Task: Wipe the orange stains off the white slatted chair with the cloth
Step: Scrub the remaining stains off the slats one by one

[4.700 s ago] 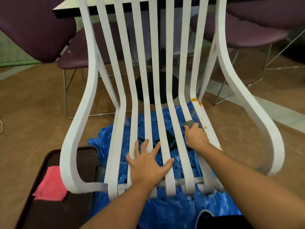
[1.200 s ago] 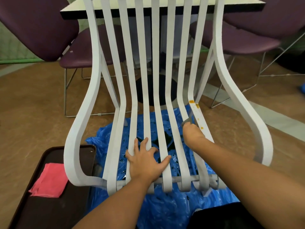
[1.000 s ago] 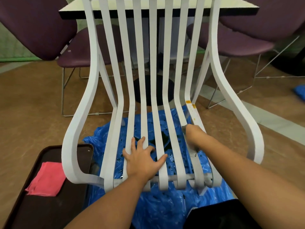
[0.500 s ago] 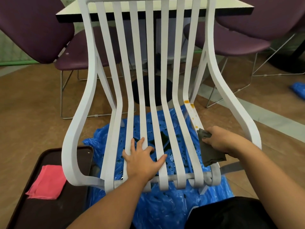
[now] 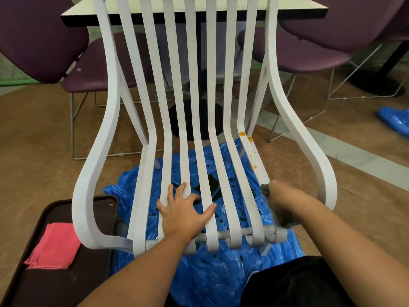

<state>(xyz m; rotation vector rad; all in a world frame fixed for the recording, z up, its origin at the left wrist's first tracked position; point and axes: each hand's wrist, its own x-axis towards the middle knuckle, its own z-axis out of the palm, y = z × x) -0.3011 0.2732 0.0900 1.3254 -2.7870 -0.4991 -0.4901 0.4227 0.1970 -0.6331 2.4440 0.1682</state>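
A dark tray (image 5: 55, 289) sits on the floor at the far left, a folded pink cloth (image 5: 53, 245) lying on it. Just beside it stands the white slatted chair (image 5: 83, 196), its seat over a crumpled blue plastic sheet (image 5: 221, 282) flecked with dark spots. The left hand (image 5: 181, 214) lies flat across the middle seat slats near the front edge, fingers spread wide and straight, thumb angled out to the right. Further right, the orange stains (image 5: 242, 134) mark the rightmost slat at the bend where seat meets back, with smaller drops trailing down it toward the front. Below those drops the right hand (image 5: 280, 196) grips the grey cloth (image 5: 265, 189) against that slat – its fingers curl under and away from view, so only the knuckles and bits of cloth show, one at the fingertips and one under the wrist. Behind the chair are a table (image 5: 298, 5) and purple chairs (image 5: 39, 36); another blue sheet (image 5: 394, 120) lies at the far right.
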